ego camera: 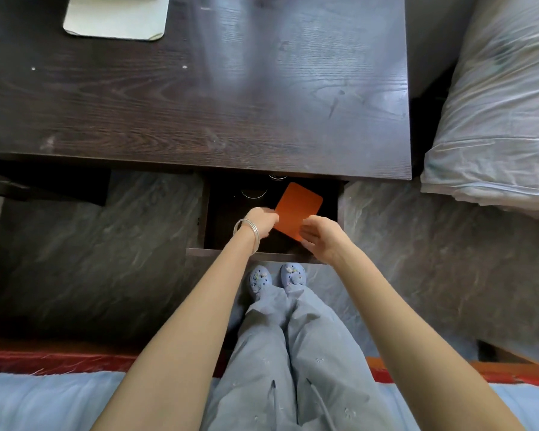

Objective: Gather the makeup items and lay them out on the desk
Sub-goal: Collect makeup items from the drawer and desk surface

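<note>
Both grips pinching near edge of flat orange case over open drawer — left hand, right hand; looks light, rigid, slick; hold by side edges.

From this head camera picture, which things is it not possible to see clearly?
- Open drawer, head view: the desk covers its back; inside, only faint round rims show in the dark.
- Orange case: the left hand and right hand cover its near corners.
- Pale mat: cut off by the top edge.
</note>
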